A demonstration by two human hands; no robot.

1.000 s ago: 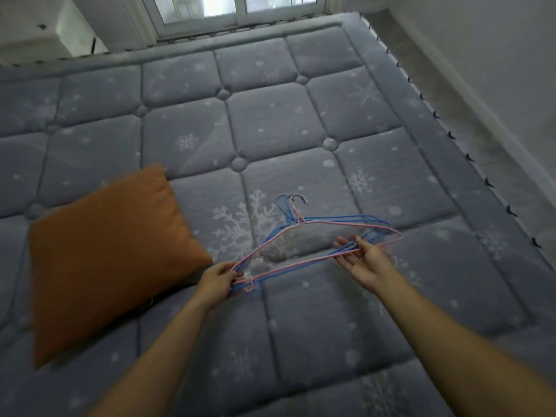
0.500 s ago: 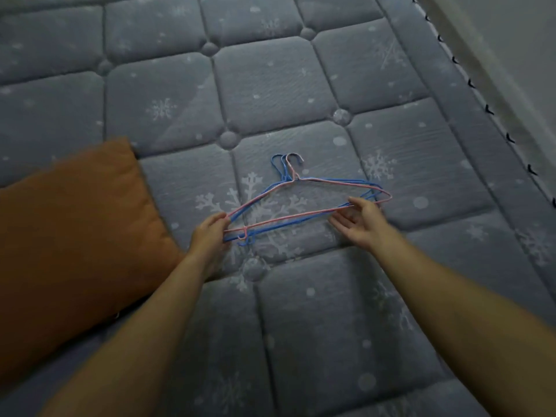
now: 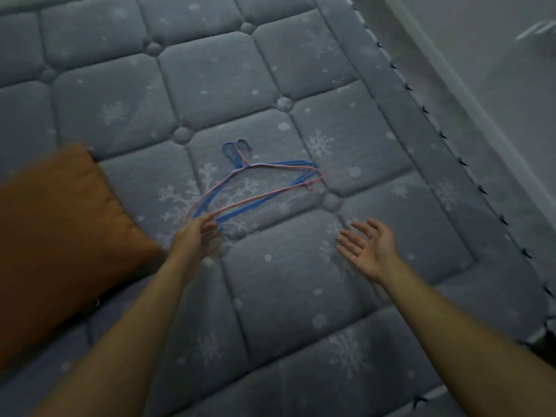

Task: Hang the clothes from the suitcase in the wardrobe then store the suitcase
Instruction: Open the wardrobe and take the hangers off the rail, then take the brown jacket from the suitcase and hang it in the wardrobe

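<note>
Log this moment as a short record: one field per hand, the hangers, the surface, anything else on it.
left hand: fingertips at the near left end of the hangers; blur hides whether they pinch the wire
right hand: open, palm up, holding nothing, apart from the hangers
hangers: bundle of blue and pink wire ones, lying on the mattress, hooks pointing away from the person
mattress: grey-blue, quilted, snowflake print
pillow: orange, on the mattress, left of the hangers
suitcase, clothes, wardrobe: not in view
</note>
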